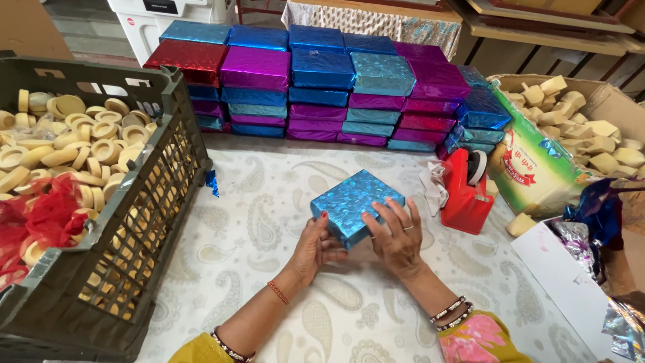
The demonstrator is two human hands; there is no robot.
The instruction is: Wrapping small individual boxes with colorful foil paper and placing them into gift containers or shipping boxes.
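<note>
Two hands on one item: a flat square box wrapped in shiny blue holographic foil [355, 205], held just above the paisley-patterned cream cloth of the desk [269, 222], near its middle. Left hand [316, 245] closed on the box's near-left corner, thumb on top; right hand [396, 235] lies flat with fingers spread over the near-right edge, pressing the foil down rather than gripping.

Risks, as judged — the foil is slick, and the left hand's hold on a single corner could let the box tilt or slide; a fold under the right hand could spring open if pressure eases before it is taped.

Packages and labels:
- Stack of foil-wrapped flat boxes, blue, purple, red and teal [322, 87], in rows at the desk's far edge, several layers high.
- Red plastic tape dispenser [467, 188], right of the held box, near it.
- Green-and-white printed carton [531, 161] with a red emblem — far right, filled with pale wooden blocks [591, 128].
- Dark green slatted plastic crate [134, 222], left, holding pale round wooden rings [74, 141] and red netting [40, 215].
- Loose foil sheets, blue and silver [591, 228], at the right edge.
</note>
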